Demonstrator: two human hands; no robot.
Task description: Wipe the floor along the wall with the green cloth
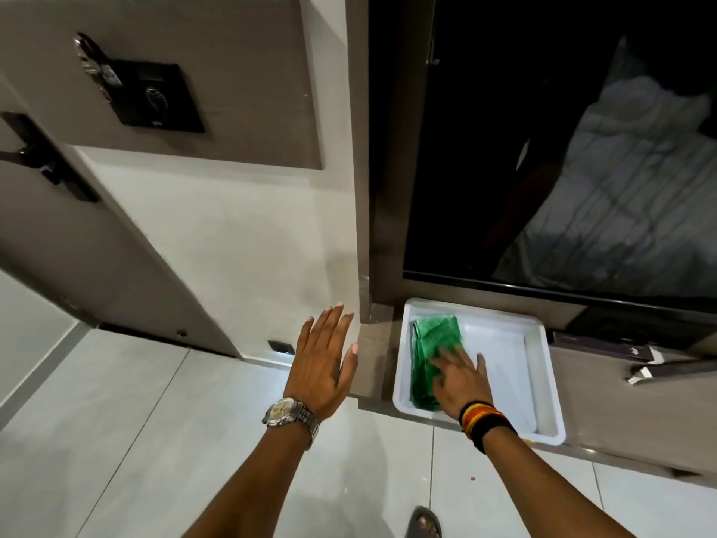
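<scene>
A folded green cloth (430, 355) lies in the left part of a white tray (520, 351) on a low brown shelf. My right hand (459, 380), blurred, rests on the cloth's right side with fingers spread; whether it grips the cloth I cannot tell. My left hand (324, 359), with a metal watch at the wrist, hovers open with fingers apart, left of the tray and in front of the white wall (217, 242). The light tiled floor (128, 440) runs along the wall's base.
A grey door (97, 234) with a black handle stands ajar at the left. A black wall panel (155, 97) hangs above. A dark glossy screen (562, 149) rises behind the tray. A remote (667, 370) lies on the shelf to the right. My sandalled foot (425, 524) shows at the bottom.
</scene>
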